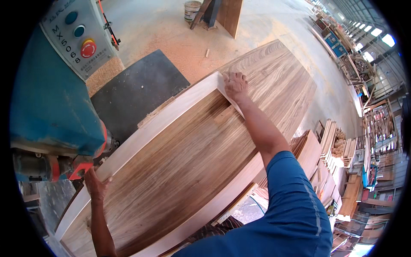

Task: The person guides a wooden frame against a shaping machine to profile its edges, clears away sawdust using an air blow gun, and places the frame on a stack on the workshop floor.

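Holding pale wooden frame [171, 115] by its long left rail with left hand [97, 186], right next to the red-tipped head of teal machine [55, 107]; fingers mostly closed across the rail, thumb toward the inner edge, others on the outer side. Stretching across to the frame's far end with right hand [236, 85], by the corner of left rail and short crosspiece; fingers bent, only slightly parted, over the crosspiece; cannot tell how firmly gripped, undersides hidden. Set on brown grained wooden panel [175, 167], with rails bowed outward along both long sides; panel running on past the crosspiece to a narrower, straight-cut end. Cannot tell what bears the panel from below. Beyond the left rail: black desk [137, 77], with rough wood strip [160, 111] just beside the rail. At upper left, on the machine: grey control plate [64, 40] with red mushroom button [88, 48] and two darker round buttons. On the floor: orange sawdust [175, 51], white bucket [192, 10] near upright brown board [230, 15]. Far right: stacked lumber [332, 143]. In blue short sleeve [291, 184] on right arm.
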Available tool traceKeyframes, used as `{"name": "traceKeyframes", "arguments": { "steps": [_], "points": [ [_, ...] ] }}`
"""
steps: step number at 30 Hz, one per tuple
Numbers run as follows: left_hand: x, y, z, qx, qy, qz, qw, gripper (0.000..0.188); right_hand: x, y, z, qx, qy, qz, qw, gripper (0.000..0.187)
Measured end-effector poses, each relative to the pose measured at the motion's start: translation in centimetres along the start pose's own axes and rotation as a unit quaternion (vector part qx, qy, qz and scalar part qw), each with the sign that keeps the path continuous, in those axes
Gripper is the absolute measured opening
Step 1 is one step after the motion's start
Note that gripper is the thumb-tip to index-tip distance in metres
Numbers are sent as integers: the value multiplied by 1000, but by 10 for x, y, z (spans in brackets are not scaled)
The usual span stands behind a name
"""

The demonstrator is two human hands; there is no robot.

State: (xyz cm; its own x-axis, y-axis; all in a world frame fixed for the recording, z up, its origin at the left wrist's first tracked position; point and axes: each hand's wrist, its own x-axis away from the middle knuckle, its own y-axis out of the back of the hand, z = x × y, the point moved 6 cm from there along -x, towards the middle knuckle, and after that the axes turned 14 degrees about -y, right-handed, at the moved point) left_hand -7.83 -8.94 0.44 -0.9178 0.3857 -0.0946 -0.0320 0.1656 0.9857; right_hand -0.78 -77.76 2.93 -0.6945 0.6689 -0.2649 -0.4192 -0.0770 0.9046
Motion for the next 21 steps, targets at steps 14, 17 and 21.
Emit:
{"name": "traceKeyframes", "arguments": {
  "steps": [14, 17, 21],
  "points": [
    [-6, 7, -15, -12, -27, -44, 999, 74, 17, -16, -10, 9, 18, -53, 998, 57],
    [-5, 8, -16, -9, -14, -37, 999, 75, 13, -11, -8, -15, -15, 20, 1000, 48],
    [-2, 2, -7, -27, -26, -48, 998, 79, 9, -19, -17, -9, 15, 17, 1000, 37]
  ]
}}
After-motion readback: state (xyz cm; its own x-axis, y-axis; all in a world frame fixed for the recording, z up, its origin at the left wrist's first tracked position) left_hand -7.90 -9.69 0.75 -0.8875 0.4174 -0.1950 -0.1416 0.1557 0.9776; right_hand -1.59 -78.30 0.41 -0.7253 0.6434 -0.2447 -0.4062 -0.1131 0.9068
